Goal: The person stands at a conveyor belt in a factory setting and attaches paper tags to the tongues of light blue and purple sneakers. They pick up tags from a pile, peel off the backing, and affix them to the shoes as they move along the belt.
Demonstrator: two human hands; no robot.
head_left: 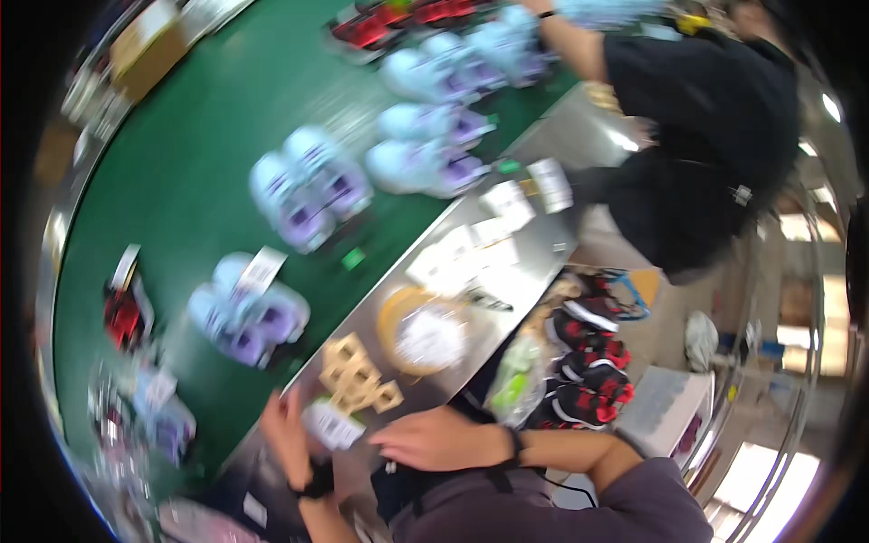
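My left hand, dark band at its wrist, is beside the table edge with its fingers raised and apart, slightly blurred. My right hand reaches leftward, fingers pressed together; what they hold, if anything, is hidden. Between the hands is a white printed label with a green edge behind it; my right fingertips are close to its corner, and I cannot tell whether they touch. Just beyond the label lie several tan blocks with holes. The nearest shoes are a light-blue and purple pair with a white tag.
More light-blue shoes stand on the green belt. White papers and a yellow-rimmed round container are on the metal ledge. Black-and-red shoes sit at the lower right. A co-worker in black leans in at the upper right.
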